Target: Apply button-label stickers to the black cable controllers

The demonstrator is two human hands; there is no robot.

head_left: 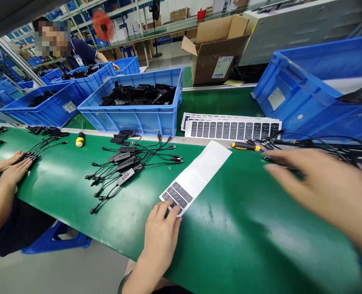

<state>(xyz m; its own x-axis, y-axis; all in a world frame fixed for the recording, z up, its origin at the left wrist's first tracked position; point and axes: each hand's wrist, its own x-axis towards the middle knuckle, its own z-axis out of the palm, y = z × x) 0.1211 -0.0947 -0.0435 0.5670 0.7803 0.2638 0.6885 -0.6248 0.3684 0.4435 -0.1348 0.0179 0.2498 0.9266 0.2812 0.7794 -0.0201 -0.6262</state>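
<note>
My left hand rests near the front edge of the green table, its fingertips pressing on the near end of a white backing strip that carries a few dark grey stickers. My right hand, blurred by motion, reaches out to the right with fingers stretched over a pile of black cabled parts; nothing shows in it. A cluster of small black modules with cables lies to the left of the strip.
Sheets of grey stickers lie by a yellow-handled screwdriver. Blue bins of black parts and another blue bin line the back. A second screwdriver lies left. A co-worker's hands work at far left; another person sits behind.
</note>
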